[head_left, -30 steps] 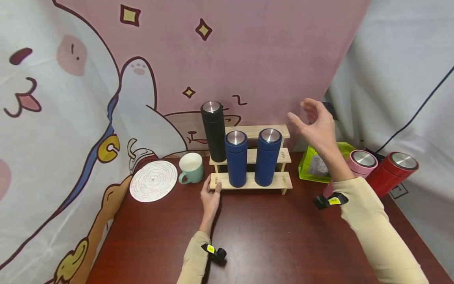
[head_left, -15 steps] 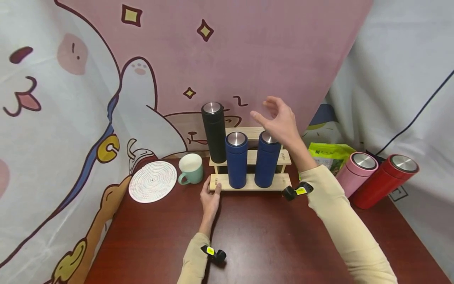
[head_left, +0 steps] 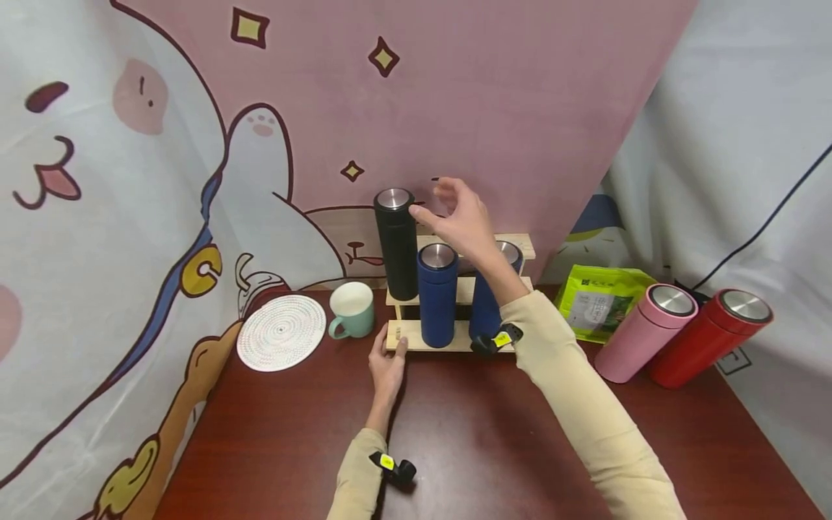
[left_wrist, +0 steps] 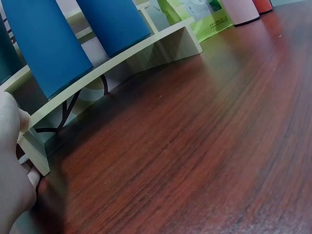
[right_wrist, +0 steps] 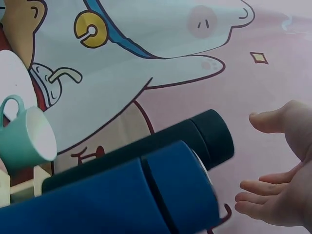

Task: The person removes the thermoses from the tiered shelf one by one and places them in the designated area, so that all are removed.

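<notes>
My left hand [head_left: 386,368] grips the left end of the lowest shelf of a stepped wooden rack [head_left: 462,336]; its thumb lies over the board in the left wrist view. A black thermos [head_left: 398,260] stands upright on the rack's middle shelf, at the left. Two blue thermoses stand on the lowest shelf: the left one [head_left: 438,307] in full view, the right one [head_left: 482,303] partly covered by my right arm. Beside the black thermos's lid is my right hand [head_left: 464,220], thumb and fingers spread. The right wrist view shows a gap between this hand [right_wrist: 287,170] and the black thermos [right_wrist: 217,139].
Left of the rack are a mint-green mug [head_left: 354,318] and a round white woven mat [head_left: 281,332]. To the right stand a green bag [head_left: 591,300], a pink thermos [head_left: 640,336] and a red thermos [head_left: 702,343]. A printed cloth [head_left: 520,108] hangs behind the table.
My right hand has moved left, from beyond the rack's right end, over the right blue thermos to beside the black thermos's lid. My left hand has stayed on the rack.
</notes>
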Available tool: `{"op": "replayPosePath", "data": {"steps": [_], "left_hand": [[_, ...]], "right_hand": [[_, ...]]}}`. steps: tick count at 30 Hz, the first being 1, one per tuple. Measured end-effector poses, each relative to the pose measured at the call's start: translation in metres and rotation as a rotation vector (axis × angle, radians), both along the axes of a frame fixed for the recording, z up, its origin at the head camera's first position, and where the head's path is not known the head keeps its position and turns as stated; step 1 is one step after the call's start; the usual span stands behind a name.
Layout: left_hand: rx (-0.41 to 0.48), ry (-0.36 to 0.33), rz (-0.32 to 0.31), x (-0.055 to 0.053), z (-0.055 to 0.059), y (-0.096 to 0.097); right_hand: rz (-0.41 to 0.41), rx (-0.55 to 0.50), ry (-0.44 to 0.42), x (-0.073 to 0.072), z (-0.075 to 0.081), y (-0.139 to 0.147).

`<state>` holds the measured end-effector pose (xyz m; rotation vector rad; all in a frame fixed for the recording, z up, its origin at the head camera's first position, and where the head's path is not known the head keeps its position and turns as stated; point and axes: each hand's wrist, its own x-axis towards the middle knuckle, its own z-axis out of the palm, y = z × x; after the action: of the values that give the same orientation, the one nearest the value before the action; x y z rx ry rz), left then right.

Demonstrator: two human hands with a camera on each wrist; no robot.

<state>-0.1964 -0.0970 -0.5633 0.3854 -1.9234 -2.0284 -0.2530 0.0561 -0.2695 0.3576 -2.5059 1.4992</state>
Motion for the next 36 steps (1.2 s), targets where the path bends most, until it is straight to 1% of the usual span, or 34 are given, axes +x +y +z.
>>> {"op": "replayPosePath", "data": {"steps": [3, 8, 16, 22, 28, 29, 32, 35, 36], "left_hand": [[-0.01, 0.005, -0.002, 0.001, 0.001, 0.0], [-0.001, 0.004, 0.001, 0.001, 0.0, -0.001], [-0.004, -0.008, 0.006, 0.001, 0.001, -0.001], [-0.003, -0.008, 0.006, 0.002, 0.001, 0.001], [-0.007, -0.025, 0.002, 0.002, 0.001, 0.001], [-0.005, -0.027, -0.004, 0.003, 0.003, 0.001], [-0.009, -0.014, -0.027, 0.01, 0.017, 0.0], [-0.013, 0.014, -0.032, 0.017, 0.032, 0.001], [-0.016, 0.016, -0.027, 0.016, 0.03, 0.0]], "right_hand": [[0.015, -0.002, -0.002, -0.003, -0.001, -0.01], [0.028, 0.01, -0.008, -0.009, -0.002, -0.027], [0.019, 0.094, -0.012, -0.019, -0.011, -0.047], [0.017, 0.147, -0.012, -0.024, -0.019, -0.049], [0.005, 0.189, -0.001, -0.025, -0.019, -0.04], [0.002, 0.192, -0.002, -0.025, -0.019, -0.038], [-0.014, 0.179, -0.004, -0.023, -0.018, -0.032], [-0.029, 0.156, -0.011, -0.021, -0.017, -0.025], [-0.032, 0.15, -0.016, -0.02, -0.016, -0.023]]}}
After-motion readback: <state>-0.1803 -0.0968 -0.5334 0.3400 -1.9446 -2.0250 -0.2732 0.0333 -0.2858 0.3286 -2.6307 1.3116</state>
